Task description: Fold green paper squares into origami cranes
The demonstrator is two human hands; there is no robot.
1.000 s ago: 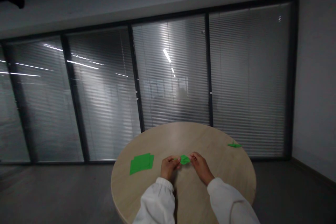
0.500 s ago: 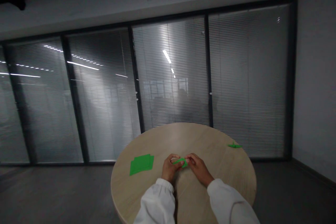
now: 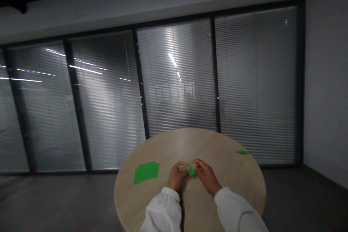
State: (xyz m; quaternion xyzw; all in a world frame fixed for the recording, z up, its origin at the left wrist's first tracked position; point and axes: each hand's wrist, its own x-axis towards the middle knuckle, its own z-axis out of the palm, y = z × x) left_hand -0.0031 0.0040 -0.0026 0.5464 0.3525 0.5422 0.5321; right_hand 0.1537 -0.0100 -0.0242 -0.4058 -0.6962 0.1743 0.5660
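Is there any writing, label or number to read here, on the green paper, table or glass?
None can be read. The folded green paper between left hand and right hand, the green sheets, the small green figure, the table and the blinds show no words or numbers.

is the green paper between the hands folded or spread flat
Folded: the green paper is a small bunched strip pinched between the left hand and right hand, far smaller than the flat sheets nearby.
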